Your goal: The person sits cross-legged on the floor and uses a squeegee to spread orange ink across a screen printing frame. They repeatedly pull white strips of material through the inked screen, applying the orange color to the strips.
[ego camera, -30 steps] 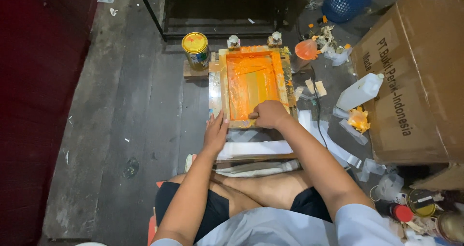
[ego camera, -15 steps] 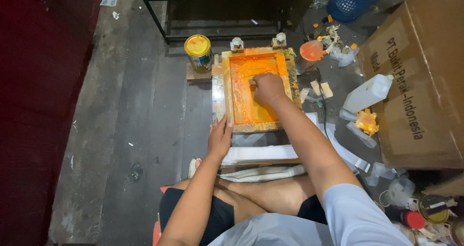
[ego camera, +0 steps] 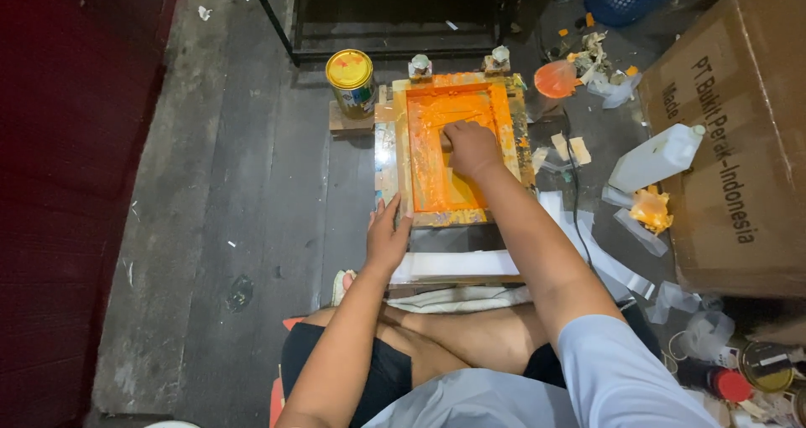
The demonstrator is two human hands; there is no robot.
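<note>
A person sits cross-legged on a dark plank floor (ego camera: 252,193), working a screen-printing frame (ego camera: 452,149) coated in orange ink. The frame lies flat just ahead of the knees, its near edge touching a stack of white sheets (ego camera: 462,265). To the frame's left the floor has open room as far as a dark red wall (ego camera: 67,142); to its right, scraps of paper, tape and plastic crowd the space up to one large cardboard box (ego camera: 739,134). A black metal rack (ego camera: 378,16) closes off the far side. One yellow-lidded paint can (ego camera: 351,82) stands just beside the frame's far left corner, two small white-capped fittings sit at its far edge, and one white plastic jug (ego camera: 659,157) lies near the box. The right hand (ego camera: 472,147) is clenched on a squeegee inside the frame, the tool mostly hidden beneath it. The left hand (ego camera: 388,236) rests flat, fingers spread, pressing the frame's near left corner.
</note>
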